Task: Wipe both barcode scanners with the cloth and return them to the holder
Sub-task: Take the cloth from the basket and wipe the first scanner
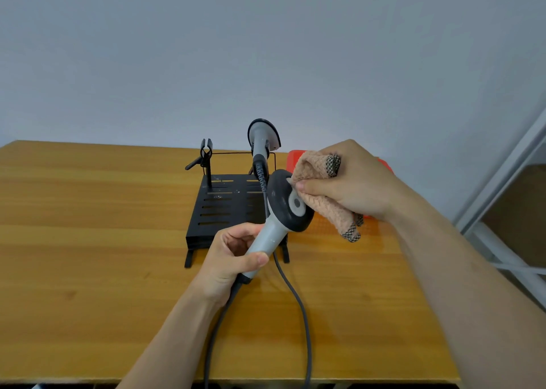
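My left hand [233, 258] grips the grey handle of a barcode scanner [283, 208], lifted above the table with its dark head tilted up and to the right. My right hand [351, 181] holds a bunched pink cloth [322, 187] pressed against the right side of that head. A second grey scanner [261, 138] stands upright in the right clip of the black slotted holder [224, 208]. The holder's left clip [206, 152] holds nothing. The held scanner's grey cable [298, 300] runs down toward the table's front edge.
An orange-red tray or mat [328, 226] lies on the wooden table [88, 255] behind my right hand, right of the holder. A white shelf frame [502, 217] stands at the far right. A pale wall rises behind the table.
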